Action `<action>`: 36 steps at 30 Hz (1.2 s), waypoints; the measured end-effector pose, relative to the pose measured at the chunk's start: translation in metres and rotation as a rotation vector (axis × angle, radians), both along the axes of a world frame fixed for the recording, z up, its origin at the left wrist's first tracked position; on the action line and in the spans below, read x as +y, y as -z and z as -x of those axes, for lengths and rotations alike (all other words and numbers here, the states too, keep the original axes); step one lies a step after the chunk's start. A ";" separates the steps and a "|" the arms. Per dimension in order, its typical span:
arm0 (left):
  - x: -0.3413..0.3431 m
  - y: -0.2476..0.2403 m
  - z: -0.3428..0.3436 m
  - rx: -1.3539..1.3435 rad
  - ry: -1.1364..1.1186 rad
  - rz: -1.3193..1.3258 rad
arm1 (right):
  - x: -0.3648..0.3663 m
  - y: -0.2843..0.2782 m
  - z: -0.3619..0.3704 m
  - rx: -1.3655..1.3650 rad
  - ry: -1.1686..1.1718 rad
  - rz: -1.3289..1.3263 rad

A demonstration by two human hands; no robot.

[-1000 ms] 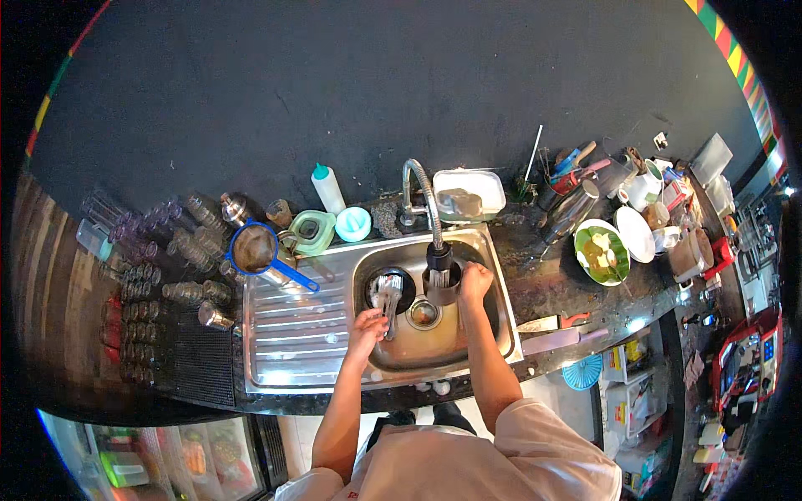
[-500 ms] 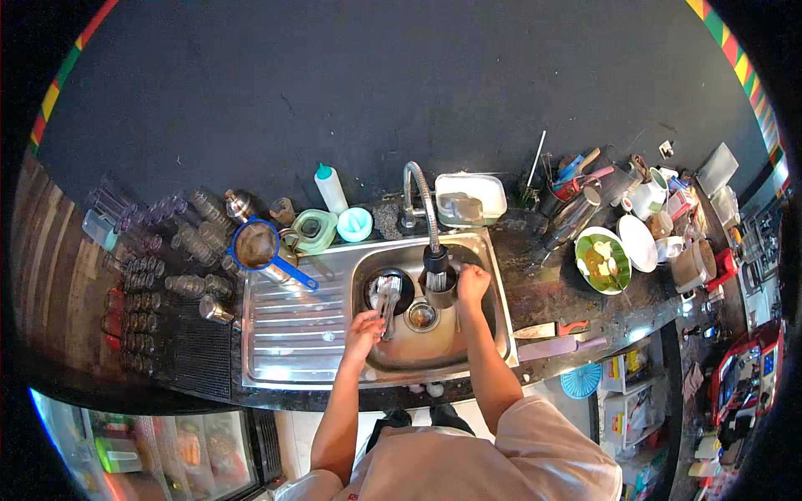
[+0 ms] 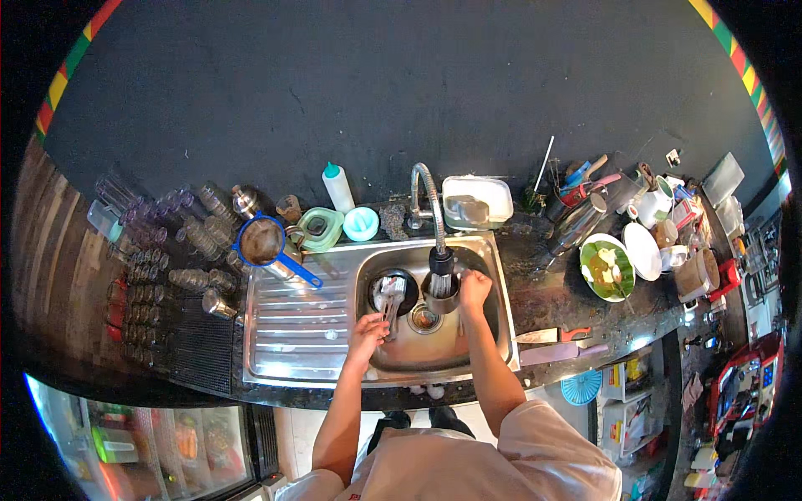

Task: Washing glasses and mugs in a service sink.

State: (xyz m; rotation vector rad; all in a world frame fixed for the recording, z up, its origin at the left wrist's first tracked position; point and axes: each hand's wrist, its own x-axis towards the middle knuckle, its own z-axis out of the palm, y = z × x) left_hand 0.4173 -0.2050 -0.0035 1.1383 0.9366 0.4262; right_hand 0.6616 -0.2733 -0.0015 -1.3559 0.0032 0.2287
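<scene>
My left hand [image 3: 366, 336] is closed round the handle ends of several forks [image 3: 391, 304], at the left side of the sink [image 3: 401, 357]. Beyond the fork tips sits a dark round bowl [image 3: 408, 293] with something white or foamy in it. My right hand [image 3: 476, 288] grips a metal cup [image 3: 442, 298] from its right side; its handle, if any, is hidden by my fingers. The cup is directly under the black spray head [image 3: 441, 260] of the faucet, and water streams down into it. Below the cup shows the drain [image 3: 425, 319].
Left of the basin lies a ridged drainboard [image 3: 296, 326], with a blue-rimmed strainer [image 3: 261, 240] at its back corner and many glasses beyond. To the right are a knife [image 3: 539, 336], a purple-handled blade [image 3: 551, 353] and a leaf-lined bowl [image 3: 607, 267]. A white tub [image 3: 493, 197] stands behind the faucet.
The whole view has shifted slightly. Both hands keep nearly the same places, the left with the forks and the right with the cup under the running water.
</scene>
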 end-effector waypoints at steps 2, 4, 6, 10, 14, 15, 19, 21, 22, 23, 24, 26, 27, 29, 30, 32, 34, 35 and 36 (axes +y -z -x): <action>0.002 0.001 -0.001 -0.012 0.014 0.001 | -0.002 0.002 0.002 -0.048 -0.107 0.027; 0.003 -0.001 -0.002 0.012 0.012 -0.004 | 0.000 0.002 -0.003 -0.021 -0.068 0.010; -0.001 -0.004 -0.005 0.007 0.009 0.003 | 0.000 0.003 -0.005 0.007 -0.028 -0.005; 0.000 -0.001 -0.005 0.019 0.025 -0.008 | -0.001 0.009 -0.006 -0.017 -0.047 0.046; 0.004 0.000 -0.003 0.017 0.028 -0.002 | 0.001 -0.004 0.002 -0.007 -0.061 0.036; 0.005 0.003 -0.002 0.013 0.026 0.008 | 0.001 -0.008 0.006 -0.026 -0.110 0.057; 0.009 0.001 -0.007 -0.004 0.039 0.023 | -0.001 -0.014 0.005 0.072 0.005 -0.013; 0.009 -0.001 -0.009 0.011 0.062 0.018 | 0.000 -0.012 0.010 0.015 -0.049 0.005; 0.008 -0.002 -0.011 0.025 0.075 0.014 | -0.001 -0.008 0.011 -0.043 -0.113 0.026; 0.007 -0.002 -0.013 0.024 0.079 0.013 | -0.001 -0.004 0.008 -0.044 -0.109 0.025; 0.008 -0.002 -0.015 0.030 0.091 0.013 | -0.001 -0.001 0.004 0.012 -0.038 0.007; 0.010 0.000 -0.015 0.039 0.099 0.009 | 0.000 -0.003 0.006 0.052 0.049 0.011; 0.010 0.000 -0.016 0.025 0.106 0.035 | 0.000 0.004 0.004 0.053 0.049 0.007; 0.011 0.000 -0.020 0.005 0.130 0.060 | -0.005 0.022 -0.006 -0.035 -0.038 0.053; 0.012 0.000 -0.020 0.010 0.139 0.058 | -0.005 0.025 -0.006 -0.038 -0.037 0.052; 0.013 -0.003 -0.016 0.024 0.137 0.055 | -0.004 0.015 0.004 0.123 0.004 -0.057; 0.013 -0.005 -0.018 0.037 0.146 0.024 | -0.004 0.010 0.009 0.057 -0.035 -0.001; 0.012 -0.004 -0.019 0.036 0.147 0.024 | -0.005 0.008 0.010 -0.011 -0.070 0.055; 0.011 -0.001 -0.021 0.026 0.173 0.035 | -0.007 0.010 0.008 -0.012 -0.070 0.056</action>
